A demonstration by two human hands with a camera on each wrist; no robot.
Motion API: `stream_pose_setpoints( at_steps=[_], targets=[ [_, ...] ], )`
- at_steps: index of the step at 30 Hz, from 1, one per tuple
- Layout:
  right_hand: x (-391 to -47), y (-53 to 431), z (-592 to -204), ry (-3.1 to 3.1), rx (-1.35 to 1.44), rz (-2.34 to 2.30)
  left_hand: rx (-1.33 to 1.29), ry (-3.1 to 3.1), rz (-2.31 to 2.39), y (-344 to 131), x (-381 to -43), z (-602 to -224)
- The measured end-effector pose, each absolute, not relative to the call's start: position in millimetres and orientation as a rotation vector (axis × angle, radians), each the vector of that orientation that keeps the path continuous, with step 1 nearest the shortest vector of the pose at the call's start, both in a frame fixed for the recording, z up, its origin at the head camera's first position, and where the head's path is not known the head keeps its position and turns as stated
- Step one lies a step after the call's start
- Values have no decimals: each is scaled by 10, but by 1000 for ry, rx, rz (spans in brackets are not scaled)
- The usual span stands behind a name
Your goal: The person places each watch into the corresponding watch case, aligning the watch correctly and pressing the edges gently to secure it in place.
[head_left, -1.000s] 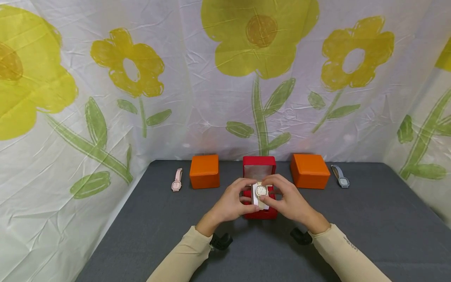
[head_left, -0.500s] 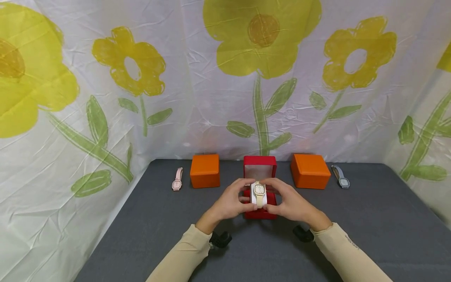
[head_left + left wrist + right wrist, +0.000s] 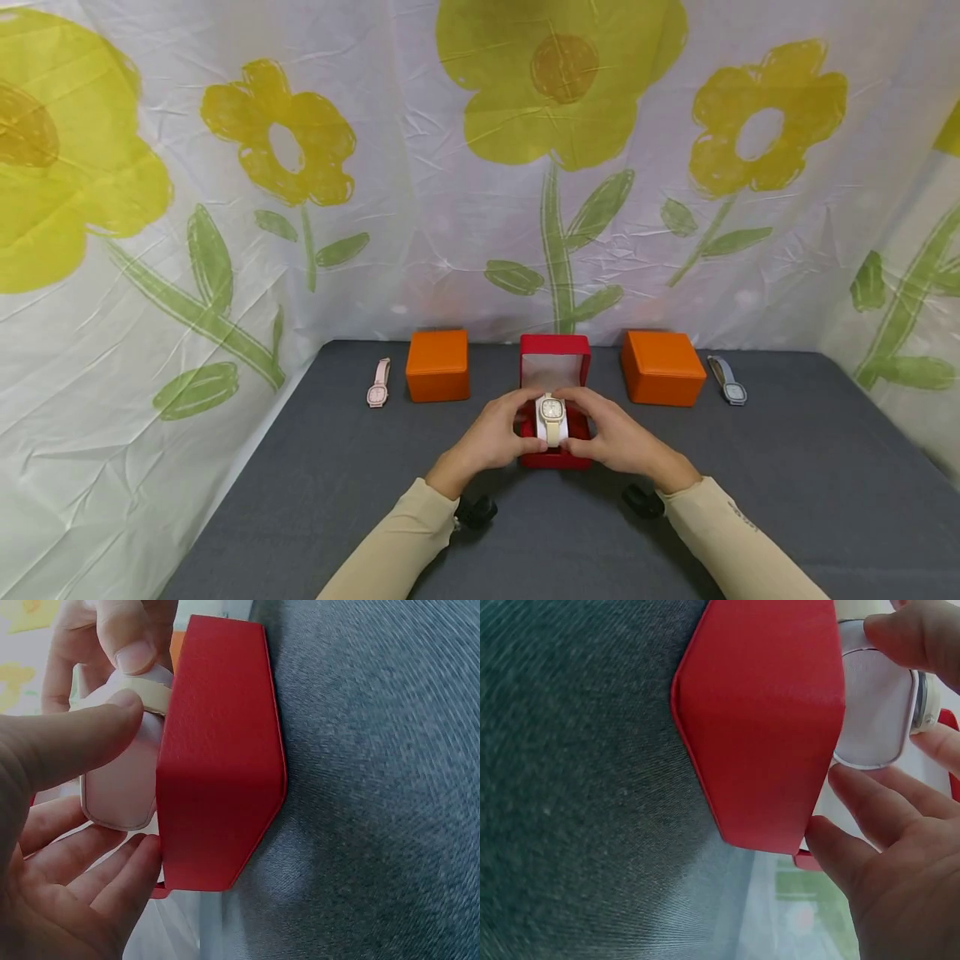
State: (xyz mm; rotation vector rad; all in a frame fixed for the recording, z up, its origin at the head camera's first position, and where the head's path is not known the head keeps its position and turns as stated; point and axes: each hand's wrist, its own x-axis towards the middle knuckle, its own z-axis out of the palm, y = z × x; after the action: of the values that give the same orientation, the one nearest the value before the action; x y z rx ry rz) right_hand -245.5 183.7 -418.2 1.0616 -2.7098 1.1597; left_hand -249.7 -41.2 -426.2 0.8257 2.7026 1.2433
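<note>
A cream-strapped wristwatch (image 3: 552, 410) is wrapped round a pale watch cushion (image 3: 877, 705), over an open red watch box (image 3: 555, 343). From the left side my left hand (image 3: 491, 433) holds the cushion, its thumb close to the strap in the left wrist view. On the opposite side my right hand (image 3: 618, 433) grips the same cushion between thumb and fingers. The cushion's lower part sits at or just inside the box's front wall (image 3: 217, 750); how deep it goes is hidden by that wall and my fingers.
Two closed orange boxes (image 3: 437, 367) (image 3: 662, 367) flank the red box. A pink watch (image 3: 378, 383) lies at the far left and a blue-grey watch (image 3: 727, 381) at the far right. A flowered white curtain hangs behind the dark grey table (image 3: 337, 500).
My right fingers have left the watch's strap and case and now hold the cushion's side. The watch and cushion have straightened and sunk slightly lower into the red box.
</note>
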Motion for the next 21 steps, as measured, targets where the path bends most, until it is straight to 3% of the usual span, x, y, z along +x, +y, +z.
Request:
stream_pose_setpoints(
  at_steps=[21],
  targets=[
    [-2485,1868,-4237,-2790,986,1103,878,2771,1119,-348,-2591,-4346]
  ],
)
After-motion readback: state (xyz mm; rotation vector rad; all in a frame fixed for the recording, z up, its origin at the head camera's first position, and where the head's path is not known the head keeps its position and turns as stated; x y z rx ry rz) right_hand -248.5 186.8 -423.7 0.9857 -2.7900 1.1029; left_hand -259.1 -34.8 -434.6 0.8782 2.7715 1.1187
